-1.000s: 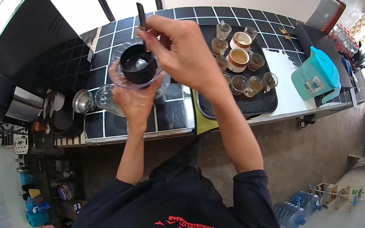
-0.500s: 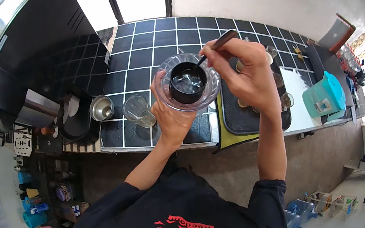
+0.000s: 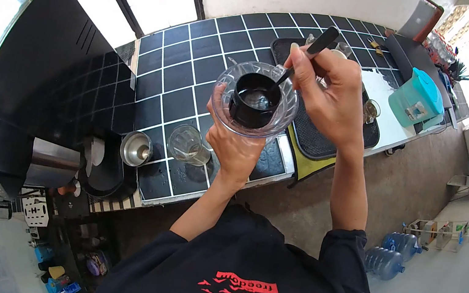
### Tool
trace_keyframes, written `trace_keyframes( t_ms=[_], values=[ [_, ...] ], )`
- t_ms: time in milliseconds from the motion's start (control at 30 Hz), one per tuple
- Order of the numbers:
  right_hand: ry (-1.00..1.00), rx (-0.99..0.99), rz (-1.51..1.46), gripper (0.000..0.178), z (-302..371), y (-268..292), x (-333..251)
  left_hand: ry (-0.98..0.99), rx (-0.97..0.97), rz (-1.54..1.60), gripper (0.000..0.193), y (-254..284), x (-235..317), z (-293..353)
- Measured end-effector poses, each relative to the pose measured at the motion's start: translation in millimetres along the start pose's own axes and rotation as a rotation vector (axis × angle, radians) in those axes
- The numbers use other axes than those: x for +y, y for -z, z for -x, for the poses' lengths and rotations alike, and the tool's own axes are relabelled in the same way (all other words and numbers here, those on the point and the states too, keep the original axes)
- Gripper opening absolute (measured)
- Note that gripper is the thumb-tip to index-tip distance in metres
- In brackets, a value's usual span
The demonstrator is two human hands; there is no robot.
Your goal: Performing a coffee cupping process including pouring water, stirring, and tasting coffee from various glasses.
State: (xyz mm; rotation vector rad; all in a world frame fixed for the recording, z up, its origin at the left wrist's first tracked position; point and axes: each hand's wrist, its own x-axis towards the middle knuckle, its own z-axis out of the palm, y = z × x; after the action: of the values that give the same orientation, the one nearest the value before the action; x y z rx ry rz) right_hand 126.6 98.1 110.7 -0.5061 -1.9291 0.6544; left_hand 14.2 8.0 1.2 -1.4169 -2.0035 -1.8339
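Left hand (image 3: 235, 158): wrapped round a clear ribbed vessel (image 3: 288, 109), black cup (image 3: 246, 115) inside, just left of the tray (image 3: 315, 138)
Right hand (image 3: 337, 98): pinching a dark-handled utensil (image 3: 325, 39) dipped into that cup
Black cup: closer to the tray than a second ago, utensil still in, so imo the spoonwork's unfinished
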Motion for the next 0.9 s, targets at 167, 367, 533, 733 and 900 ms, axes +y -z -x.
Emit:
trace_keyframes(
  t_ms=[167, 367, 533, 733, 900],
  values=[
    [0.075, -0.029, -0.016, 0.027, -4, 0, -6, 0.009, -0.047, 0.059, 0.086, 5, -2, -4],
    [0.080, -0.098, 0.081, 0.022, 1, 0, 0, -0.012, -0.090, 0.084, 0.084, 8, -3, -6],
    [-0.148, 0.029, -0.013, 0.030, 3, -5, -8, -0.018, -0.110, 0.112, 0.085, 8, -10, -7],
    [-0.182, 0.031, -0.034, 0.030, 7, -5, -8, -0.008, -0.131, 0.093, 0.085, 10, -9, -8],
    [-0.226, 0.058, -0.048, 0.030, 6, -8, -14, -0.017, -0.128, 0.099, 0.085, 10, -11, -8]
  ],
)
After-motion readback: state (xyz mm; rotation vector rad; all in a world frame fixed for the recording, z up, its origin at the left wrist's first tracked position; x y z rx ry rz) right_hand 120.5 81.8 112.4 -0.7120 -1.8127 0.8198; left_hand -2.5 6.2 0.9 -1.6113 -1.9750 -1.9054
